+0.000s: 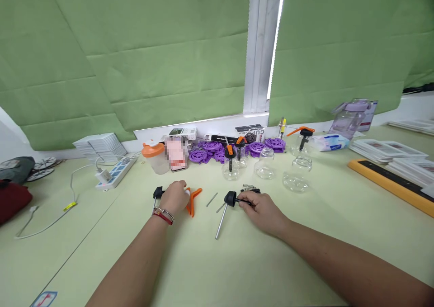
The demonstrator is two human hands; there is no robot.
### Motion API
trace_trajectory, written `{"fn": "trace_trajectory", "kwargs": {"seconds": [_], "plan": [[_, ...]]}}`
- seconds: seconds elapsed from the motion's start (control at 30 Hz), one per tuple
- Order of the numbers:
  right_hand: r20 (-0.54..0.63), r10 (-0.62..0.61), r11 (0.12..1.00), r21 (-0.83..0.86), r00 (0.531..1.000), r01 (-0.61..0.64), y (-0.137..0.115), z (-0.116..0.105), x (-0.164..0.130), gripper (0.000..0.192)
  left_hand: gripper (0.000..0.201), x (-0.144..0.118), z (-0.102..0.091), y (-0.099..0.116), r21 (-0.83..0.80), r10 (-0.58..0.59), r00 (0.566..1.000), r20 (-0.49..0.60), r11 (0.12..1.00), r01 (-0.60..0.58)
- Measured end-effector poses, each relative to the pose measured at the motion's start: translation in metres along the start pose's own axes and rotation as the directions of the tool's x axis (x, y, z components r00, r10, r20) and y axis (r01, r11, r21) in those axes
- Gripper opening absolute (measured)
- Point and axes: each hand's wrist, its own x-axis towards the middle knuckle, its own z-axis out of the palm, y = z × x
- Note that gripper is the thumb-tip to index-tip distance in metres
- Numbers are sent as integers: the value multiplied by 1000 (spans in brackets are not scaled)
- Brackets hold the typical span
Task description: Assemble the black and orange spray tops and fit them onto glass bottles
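While both forearms stretch out over the pale green surface (237, 271), each hand rests on a small part. The left hand (174, 197), a red band at its wrist, lies palm down with its fingers (181, 186) curled over a piece whose black cap (158, 192) sticks out on the left and whose orange lever (193, 200) pokes out on the right; most of that piece is hidden under the palm. The right hand (262, 210) pinches a black pump head (232, 198) between thumb and fingertips, the head lying on the surface just left of the fingers, with its metal tube (221, 223) slanting toward the person. A spring (249, 187) lies just beyond the right hand, and a loose thin rod (211, 199) sits between the two hands.

Farther back stand clear glass jars (266, 162), two of them already fitted with orange-and-black tops (229, 152), in front of a heap of purple wheels (210, 149). An orange-lidded cup (154, 157) and a power strip (117, 171) lie to the left.
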Motion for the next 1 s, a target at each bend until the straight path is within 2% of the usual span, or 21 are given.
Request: {"fn": "trace_trajectory", "kwargs": {"seconds": [0.13, 0.2, 0.23, 0.3, 0.37, 0.47, 0.53, 0.6, 0.67, 0.73, 0.77, 0.83, 0.9, 0.97, 1.0], "plan": [[-1, -6, 1000, -7, 1000, 6, 1, 1, 0, 19, 26, -12, -7, 14, -16, 57, 992, -112, 998, -59], [-10, -4, 1000, -10, 1000, 4, 1, 1, 0, 19, 22, -25, -7, 27, -50, 152, 977, -151, 986, -161], [-21, -9, 1000, -10, 1000, 9, 1, 1, 0, 20, 19, -32, -6, 34, -102, 250, 956, -153, 958, -267], [-55, -29, 1000, -5, 998, 29, -1, 0, -1, 20, 19, -48, -1, 49, -203, 402, 912, -81, 889, -409], [-87, -59, 998, 1, 994, 60, -4, 0, -2, 20, 20, -59, 6, 60, -245, 491, 871, -6, 844, -477], [-97, -101, 995, 2, 990, 102, -8, 0, -4, 20, 18, -66, 12, 67, -236, 505, 863, -6, 838, -492], [-63, -117, 992, 33, 991, 119, -8, 2, -5, 21, 18, -64, 10, 66, -238, 498, 867, -4, 842, -485], [-9, -124, 988, 97, 992, 124, -8, 4, -6, 27, 18, -59, 2, 62, -207, 507, 862, -18, 841, -499], [40, -130, 983, 138, 991, 124, -6, 5, -7, 35, 20, -53, -13, 52, -125, 501, 860, -91, 851, -509], [77, -137, 986, 108, 988, 128, -5, 5, -8, 40, 25, -44, -32, 33, -51, 389, 895, -219, 911, -408], [98, -141, 988, 70, 985, 135, -4, 5, -8, 40, 28, -38, -42, 20, -11, 274, 913, -302, 957, -291], [151, -151, 987, -22, 977, 156, -4, 6, -8, 36, 35, -25, -60, -14, 71, 26, 907, -421, 997, 5], [199, -169, 976, -100, 965, 192, -3, 9, -7, 34, 38, -11, -72, -54, 103, -202, 890, -409, 959, 265], [235, -198, 959, -155, 952, 238, -3, 13, -5, 35, 37, 0, -75, -92, 111, -333, 897, -291, 920, 377], [246, -214, 949, -178, 945, 261, -3, 15, -5, 37, 37, 5, -73, -108, 99, -411, 880, -237, 891, 443]]}}
